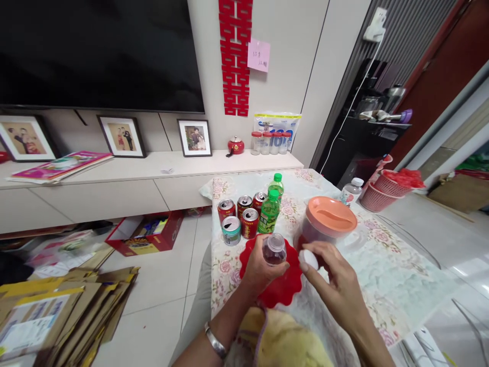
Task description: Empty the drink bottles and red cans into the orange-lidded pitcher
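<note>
My left hand (263, 265) is wrapped round a small clear bottle (274, 248) with dark contents, its uncovered mouth facing up. Under it lies a red scalloped tray (282, 289). To the right, my right hand (334, 272) pinches a white bottle cap (308, 259) between thumb and fingers, apart from the bottle. Just beyond my right hand stands a tub with an orange lid (331, 214). Past my left hand are a green-capped bottle (269, 211), a second green-capped bottle (277, 184) behind it, and several opened cans (249, 223).
A yellow cloth (290, 339) lies at the near table edge. A white-capped bottle (352, 191) stands at the far right of the flowered tablecloth (382, 275). Pink baskets (378, 196) sit beyond it. Flattened cardboard (95, 306) and a red box (147, 234) are on the floor at left.
</note>
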Motion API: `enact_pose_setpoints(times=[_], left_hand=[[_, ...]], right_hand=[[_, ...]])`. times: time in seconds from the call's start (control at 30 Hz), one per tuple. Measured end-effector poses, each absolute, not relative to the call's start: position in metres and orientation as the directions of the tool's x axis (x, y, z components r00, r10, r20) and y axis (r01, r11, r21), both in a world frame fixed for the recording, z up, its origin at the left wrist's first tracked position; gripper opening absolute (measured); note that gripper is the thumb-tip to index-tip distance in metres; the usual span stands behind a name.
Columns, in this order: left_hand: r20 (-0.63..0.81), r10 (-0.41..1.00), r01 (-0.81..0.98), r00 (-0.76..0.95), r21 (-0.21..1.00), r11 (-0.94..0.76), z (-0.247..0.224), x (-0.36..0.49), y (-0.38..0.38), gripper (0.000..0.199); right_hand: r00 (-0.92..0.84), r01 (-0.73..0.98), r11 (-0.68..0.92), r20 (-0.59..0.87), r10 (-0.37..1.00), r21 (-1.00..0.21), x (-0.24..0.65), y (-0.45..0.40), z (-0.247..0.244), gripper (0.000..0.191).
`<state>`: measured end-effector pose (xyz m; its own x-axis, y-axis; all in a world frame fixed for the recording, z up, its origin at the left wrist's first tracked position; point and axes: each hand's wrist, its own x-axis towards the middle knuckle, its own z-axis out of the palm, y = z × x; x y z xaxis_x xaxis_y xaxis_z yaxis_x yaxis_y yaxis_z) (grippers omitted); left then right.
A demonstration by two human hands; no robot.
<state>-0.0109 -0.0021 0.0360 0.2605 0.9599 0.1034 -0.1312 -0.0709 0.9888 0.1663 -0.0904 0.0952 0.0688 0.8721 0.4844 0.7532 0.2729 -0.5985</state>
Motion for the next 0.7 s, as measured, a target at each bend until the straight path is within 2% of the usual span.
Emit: enact_pose_setpoints(times=[0.13,0.23,0.47,0.7], left_hand=[[0.116,0.949,-0.216,0.292,0.975,-0.053,0.039,-0.012,-0.002,0.065],[0.101,0.949,-0.203,0.298,0.978,-0.040,0.036,-0.011,-0.001,0.065],[0.137,0.958,-0.105,0.254,0.988,-0.113,0.012,-0.008,0.005,0.062],[0.150,0.950,-0.166,0.273,0.980,-0.108,0.012,-0.009,0.006,0.065]], right_hand=[[-0.094,0.743,0.404,0.514,0.852,-0.533,0.146,-0.054,0.123,0.028],[-0.180,0.755,0.432,0.478,0.860,-0.493,0.135,-0.039,0.127,0.030],[-0.215,0.836,0.331,0.293,0.932,-0.439,0.120,-0.028,0.133,0.038],[-0.133,0.902,0.181,0.148,0.980,-0.393,0.105,-0.029,0.146,0.032]])
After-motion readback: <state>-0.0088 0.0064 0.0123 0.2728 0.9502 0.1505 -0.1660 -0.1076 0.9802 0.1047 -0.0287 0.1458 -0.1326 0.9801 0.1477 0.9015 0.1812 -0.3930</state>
